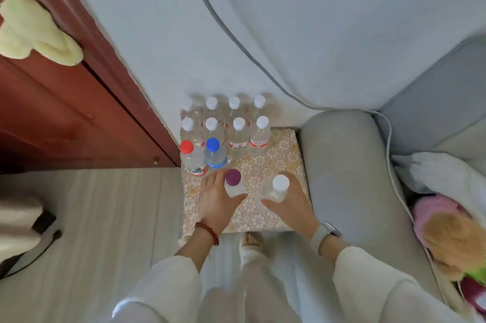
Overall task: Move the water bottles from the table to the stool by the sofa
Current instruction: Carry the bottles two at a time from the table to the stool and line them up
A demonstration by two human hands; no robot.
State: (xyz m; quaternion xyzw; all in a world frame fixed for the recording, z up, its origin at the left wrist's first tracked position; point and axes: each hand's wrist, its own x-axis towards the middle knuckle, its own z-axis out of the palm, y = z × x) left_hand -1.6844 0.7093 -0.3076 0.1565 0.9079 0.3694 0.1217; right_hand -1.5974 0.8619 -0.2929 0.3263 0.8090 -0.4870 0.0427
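Observation:
The stool (276, 217) has a gold flower-patterned top and stands between the wall and the sofa arm. Several white-capped water bottles (238, 136) stand on it in two rows at the back. In front of them stand a red-capped bottle (193, 158) and a blue-capped bottle (215, 155). My left hand (215, 201) grips a purple-capped bottle (233, 183) over the stool's front half. My right hand (289, 204) grips a white-capped bottle (276, 188) just to the right of it. Both bottles are upright.
A grey sofa arm (349, 172) borders the stool on the right, with plush toys (452, 238) on the seat. A red-brown wooden door (65, 112) stands at the left. Pale floorboards (105, 217) lie at the lower left. My foot (251, 242) is just in front of the stool.

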